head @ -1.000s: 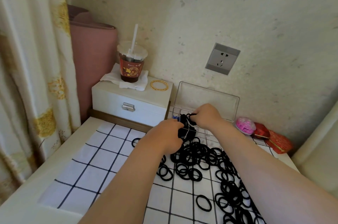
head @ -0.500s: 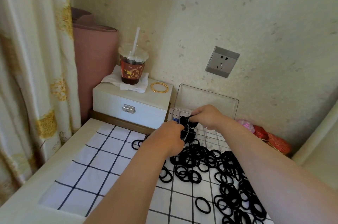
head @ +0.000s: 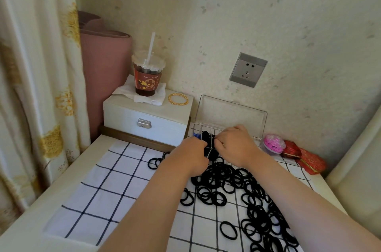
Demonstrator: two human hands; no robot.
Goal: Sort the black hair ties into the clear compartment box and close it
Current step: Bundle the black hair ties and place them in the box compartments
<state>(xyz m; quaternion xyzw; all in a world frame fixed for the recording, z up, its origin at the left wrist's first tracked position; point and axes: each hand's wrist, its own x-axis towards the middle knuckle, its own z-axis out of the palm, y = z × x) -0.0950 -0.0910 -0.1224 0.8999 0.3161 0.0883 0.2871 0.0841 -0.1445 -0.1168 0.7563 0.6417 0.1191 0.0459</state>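
The clear compartment box (head: 197, 129) stands at the back of the table, and its open lid (head: 231, 114) leans on the wall. My left hand (head: 191, 157) and my right hand (head: 235, 144) meet over the box's left compartments. Both pinch a bunch of black hair ties (head: 207, 142) that sits down in a compartment. The fingertips are partly hidden behind the knuckles. A large loose pile of black hair ties (head: 224, 179) spreads from just below the hands to the lower right corner. A few more ties (head: 155, 163) lie left of my left wrist.
A checked white cloth (head: 115, 179) covers the table. A white jewellery box (head: 144, 116) at the back left carries a drink cup (head: 147, 75) and a gold bangle (head: 178, 99). A pink trinket (head: 274, 142) and red boxes (head: 307, 160) sit to the box's right. A curtain (head: 31, 87) hangs on the left.
Both hands have drawn closer together and lowered the bunch of ties from above the box down into a compartment. The pile on the cloth has not moved.
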